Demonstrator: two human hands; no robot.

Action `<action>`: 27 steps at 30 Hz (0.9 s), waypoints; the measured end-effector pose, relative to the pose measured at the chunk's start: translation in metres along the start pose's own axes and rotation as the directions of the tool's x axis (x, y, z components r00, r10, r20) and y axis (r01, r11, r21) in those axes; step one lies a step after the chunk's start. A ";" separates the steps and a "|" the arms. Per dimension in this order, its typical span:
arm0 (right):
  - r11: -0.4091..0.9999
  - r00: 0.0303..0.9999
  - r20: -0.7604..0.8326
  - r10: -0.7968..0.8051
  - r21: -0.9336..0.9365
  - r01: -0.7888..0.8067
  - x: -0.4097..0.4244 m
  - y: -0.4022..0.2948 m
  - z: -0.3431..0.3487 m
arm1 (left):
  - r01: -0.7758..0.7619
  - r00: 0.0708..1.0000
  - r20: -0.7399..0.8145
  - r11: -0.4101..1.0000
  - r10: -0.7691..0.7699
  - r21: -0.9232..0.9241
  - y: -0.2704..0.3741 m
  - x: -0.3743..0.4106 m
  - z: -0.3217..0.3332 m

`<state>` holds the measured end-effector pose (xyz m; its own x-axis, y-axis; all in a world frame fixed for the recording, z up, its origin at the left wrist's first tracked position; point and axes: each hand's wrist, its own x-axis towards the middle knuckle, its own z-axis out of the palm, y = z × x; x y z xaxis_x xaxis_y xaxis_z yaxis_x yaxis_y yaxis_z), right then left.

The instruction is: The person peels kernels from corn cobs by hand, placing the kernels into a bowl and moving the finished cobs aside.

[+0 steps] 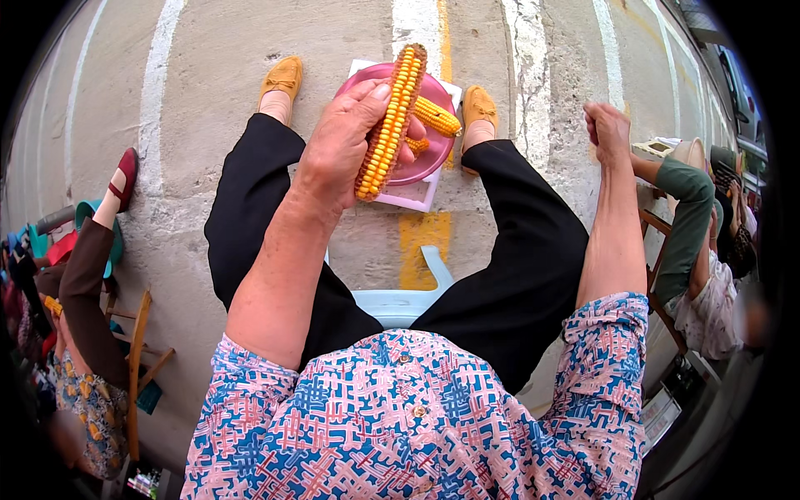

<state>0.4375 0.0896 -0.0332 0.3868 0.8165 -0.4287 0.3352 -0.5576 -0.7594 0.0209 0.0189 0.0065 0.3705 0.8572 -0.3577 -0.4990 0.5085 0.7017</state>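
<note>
My left hand [356,140] grips a dried corn cob [392,125] above a pink plastic basin [431,159]. Two rows or so of yellow kernels run along the cob's middle, while its sides show bare reddish-brown core. In the basin lies another corn cob [437,117], full of kernels, and part of a further cob [417,145] shows behind my fingers. Out to the right, apart from the basin, my right hand [607,131] is raised with its fingers curled in. Nothing shows in it, though the inside of the palm is hidden.
Beneath the basin is a pale plastic stool [409,201], between my yellow shoes [282,75]. I sit on a light-blue plastic seat [394,303]. A seated person [94,306] holding corn is at left by a wooden chair [137,362]; other people [687,212] sit at right.
</note>
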 end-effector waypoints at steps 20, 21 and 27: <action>0.497 0.913 -0.065 0.403 -0.822 -0.278 -0.142 0.256 -0.090 | -0.097 0.994 -0.036 0.994 0.099 0.056 -0.005 -0.003 0.000; 0.522 0.947 -0.061 0.316 -0.822 -0.227 -0.130 0.247 -0.093 | -0.080 0.996 -0.037 0.996 0.082 0.040 -0.004 -0.002 0.001; 0.922 0.983 0.045 -0.176 -0.343 0.180 -0.045 0.046 -0.003 | -0.066 0.997 -0.047 0.998 0.066 -0.004 0.005 -0.009 -0.001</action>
<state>0.4376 0.0266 -0.0472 0.2829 0.9076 -0.3101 0.6737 -0.4182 -0.6093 0.0151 0.0139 0.0124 0.2998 0.8918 -0.3389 -0.5252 0.4508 0.7217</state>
